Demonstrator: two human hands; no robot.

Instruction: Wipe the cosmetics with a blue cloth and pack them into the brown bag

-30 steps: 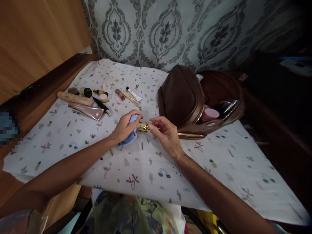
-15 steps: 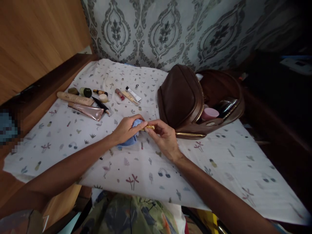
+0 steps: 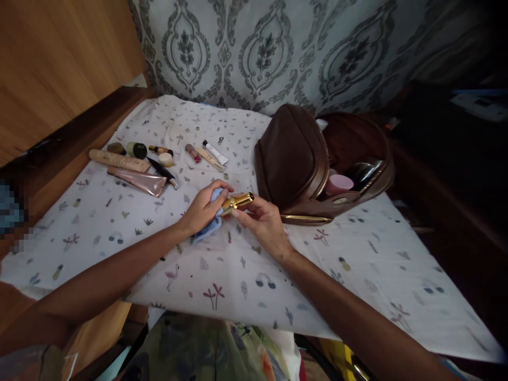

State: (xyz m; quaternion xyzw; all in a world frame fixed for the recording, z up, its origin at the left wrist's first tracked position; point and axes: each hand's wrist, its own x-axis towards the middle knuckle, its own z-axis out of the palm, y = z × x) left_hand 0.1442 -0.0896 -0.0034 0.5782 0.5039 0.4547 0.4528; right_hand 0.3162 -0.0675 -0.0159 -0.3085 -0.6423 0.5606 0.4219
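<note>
My left hand is closed around a crumpled blue cloth, with one end of a shiny gold cosmetic tube against it. My right hand has its thumb and fingers around the tube from the right, loosely bent. The tube points to the right and slightly up, its dark end facing outward. Both hands are just above the patterned white cloth on the table, left of a brown leather bag. The left fingertips are partly hidden by the blue cloth.
Several cosmetics lie at the left, among them a pink tube, a beige tube and a green-lidded jar. Small tubes lie nearer the middle. A pink-capped item shows in the open bag. A patterned curtain hangs behind.
The gold tube has tilted upward at its right end, and more of it now shows between my hands. My right fingers have loosened and shifted below and behind it. The view moved slightly.
</note>
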